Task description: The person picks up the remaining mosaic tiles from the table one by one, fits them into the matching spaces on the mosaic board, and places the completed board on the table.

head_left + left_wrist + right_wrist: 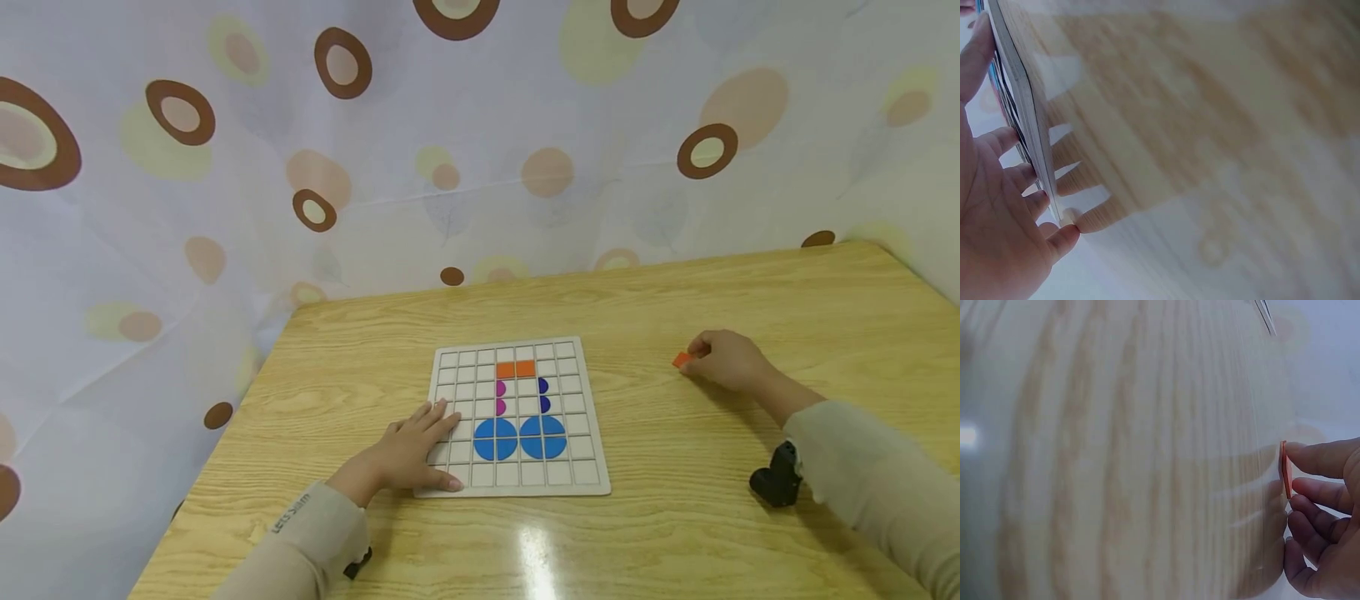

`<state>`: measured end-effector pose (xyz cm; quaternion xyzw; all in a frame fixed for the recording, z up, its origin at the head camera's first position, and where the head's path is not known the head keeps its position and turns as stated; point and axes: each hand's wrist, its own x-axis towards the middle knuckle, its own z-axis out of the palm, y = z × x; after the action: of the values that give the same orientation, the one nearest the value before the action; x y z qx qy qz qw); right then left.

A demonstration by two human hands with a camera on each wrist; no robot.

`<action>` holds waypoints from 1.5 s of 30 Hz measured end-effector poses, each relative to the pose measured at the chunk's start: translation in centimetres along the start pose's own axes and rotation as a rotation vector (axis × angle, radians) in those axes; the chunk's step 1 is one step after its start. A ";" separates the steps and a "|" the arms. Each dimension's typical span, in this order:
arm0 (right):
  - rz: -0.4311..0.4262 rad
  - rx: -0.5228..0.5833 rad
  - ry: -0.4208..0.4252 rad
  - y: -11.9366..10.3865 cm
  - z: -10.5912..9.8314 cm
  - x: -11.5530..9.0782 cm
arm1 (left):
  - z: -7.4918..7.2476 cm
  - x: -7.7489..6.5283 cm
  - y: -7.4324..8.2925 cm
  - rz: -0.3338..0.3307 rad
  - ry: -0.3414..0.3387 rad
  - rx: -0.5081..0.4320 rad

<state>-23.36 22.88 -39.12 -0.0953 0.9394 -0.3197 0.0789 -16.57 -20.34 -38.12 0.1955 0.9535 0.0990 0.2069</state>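
Observation:
A white gridded board (483,475) lies on the table. Along its left edge rests my left hand (412,446), fingers spread and fairly straight; the left wrist view shows the fingertips at the board's side (1025,94). Two orange square tiles (516,369) sit side by side near the top of the grid. Below them are two magenta half-circles (501,407) and two dark blue half-circles (544,405). Lower down, blue quarter pieces (496,448) form two circles. Right of the board, my right hand (727,360) pinches an orange tile (1285,469) between thumb and fingers, close over the table.
The wooden table (675,517) reaches back to a patterned curtain (495,125) that hangs behind it and down the left side. A black device (777,479) is worn at the right wrist, by the sleeve cuff.

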 end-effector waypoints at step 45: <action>-0.063 0.151 0.100 -3.8 2.2 0.5 | 0.3 0.2 -0.4 0.004 -0.002 0.030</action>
<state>-22.92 18.50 -38.57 -0.1025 0.9119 -0.3964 0.0289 -16.75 -20.56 -38.58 0.2004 0.9543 0.0850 0.2048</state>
